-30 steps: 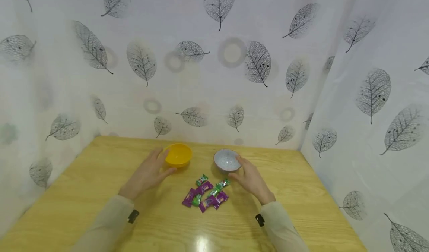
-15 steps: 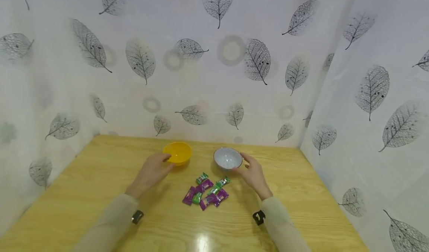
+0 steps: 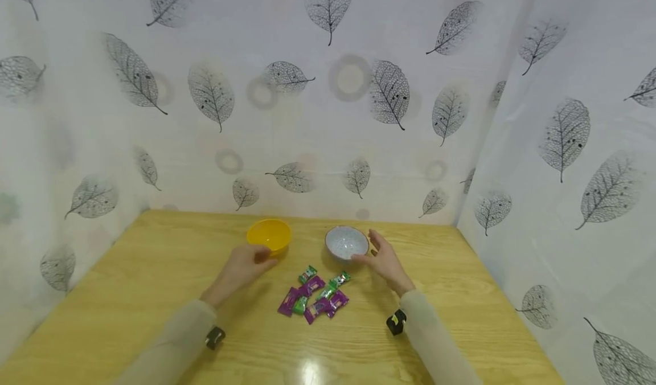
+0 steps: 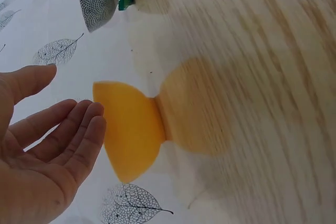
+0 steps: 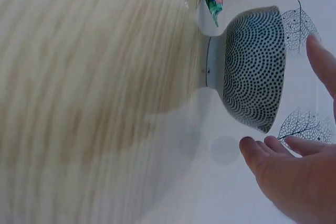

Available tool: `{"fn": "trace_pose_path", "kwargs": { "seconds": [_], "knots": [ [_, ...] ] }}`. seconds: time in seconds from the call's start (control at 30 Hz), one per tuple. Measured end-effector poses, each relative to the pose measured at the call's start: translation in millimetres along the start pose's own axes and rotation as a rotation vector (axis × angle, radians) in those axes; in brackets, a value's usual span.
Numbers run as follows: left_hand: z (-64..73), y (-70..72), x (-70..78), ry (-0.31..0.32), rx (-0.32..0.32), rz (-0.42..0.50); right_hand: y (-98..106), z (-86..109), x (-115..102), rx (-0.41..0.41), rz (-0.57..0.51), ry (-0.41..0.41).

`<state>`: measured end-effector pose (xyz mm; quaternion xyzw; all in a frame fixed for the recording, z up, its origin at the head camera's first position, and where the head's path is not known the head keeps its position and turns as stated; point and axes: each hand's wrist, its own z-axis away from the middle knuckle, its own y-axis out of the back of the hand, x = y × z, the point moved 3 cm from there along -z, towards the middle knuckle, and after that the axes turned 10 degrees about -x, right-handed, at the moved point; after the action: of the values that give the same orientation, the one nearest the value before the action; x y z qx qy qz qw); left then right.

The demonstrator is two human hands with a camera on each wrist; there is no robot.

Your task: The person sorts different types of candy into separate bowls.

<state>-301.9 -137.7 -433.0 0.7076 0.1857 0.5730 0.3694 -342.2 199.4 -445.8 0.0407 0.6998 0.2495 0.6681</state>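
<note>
A yellow bowl (image 3: 269, 236) stands upright near the back of the table. My left hand (image 3: 240, 270) hovers at its near side, fingers gently bent and thumb apart; in the left wrist view the fingertips (image 4: 97, 121) come close to the bowl's rim, and contact cannot be told. To the right is a grey-blue bowl (image 3: 346, 242) with a dark dotted pattern outside (image 5: 254, 69). Beside it my right hand (image 3: 388, 265) is spread, thumb near the front rim, fingers to the right, nothing held. Several purple (image 3: 316, 310) and green wrapped candies (image 3: 326, 292) lie in front of the bowls.
The wooden table (image 3: 451, 316) ends at the back against a white curtain (image 3: 318, 117) printed with leaves, which also hangs along the left and right sides. Both wrists carry small black devices (image 3: 396, 322).
My left hand has moved from the yellow bowl's left side round to its near side, fingers drawn closer together. My right hand has shifted only slightly. Bowls and candies stay put.
</note>
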Motion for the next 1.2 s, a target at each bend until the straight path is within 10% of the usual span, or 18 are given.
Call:
{"fn": "trace_pose_path", "kwargs": {
  "seconds": [1.2],
  "knots": [
    [-22.3, -35.3, 2.8, 0.047, -0.194, 0.108, 1, -24.0, 19, -0.197, -0.116, -0.045]
  ]
}}
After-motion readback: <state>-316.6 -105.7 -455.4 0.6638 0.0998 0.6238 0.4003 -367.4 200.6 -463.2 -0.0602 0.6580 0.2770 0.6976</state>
